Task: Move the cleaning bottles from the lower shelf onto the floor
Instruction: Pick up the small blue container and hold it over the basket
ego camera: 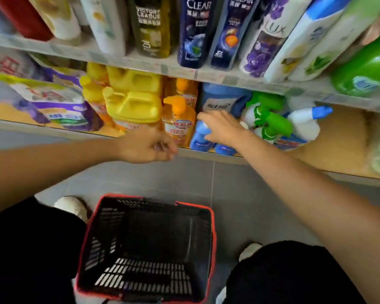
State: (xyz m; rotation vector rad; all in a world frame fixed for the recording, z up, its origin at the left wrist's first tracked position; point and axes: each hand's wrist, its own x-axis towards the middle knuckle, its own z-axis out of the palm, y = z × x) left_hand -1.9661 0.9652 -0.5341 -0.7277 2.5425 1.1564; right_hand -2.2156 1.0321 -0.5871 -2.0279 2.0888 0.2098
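The step in hand is the reach for a first bottle; nothing stands on the floor yet except a basket, near, between the person's feet. The right hand is stretched out over the front blue bottle, fingers straight and spread and not closed round it; blur hides whether they touch it. The left hand hangs just in front of the shelf edge, below the orange bottle, fingers loosely curled and holding nothing that shows.

The blue bottle stands at the front of the lower shelf, just right of the orange one and left of the green sprayers. It is upright: long axis vertical, cap up, label facing near.

The next move probably calls for closing the right fingers round the bottle's shoulder, lifting it straight up clear of its close neighbours, then drawing it near and setting it upright on the floor beside the basket.
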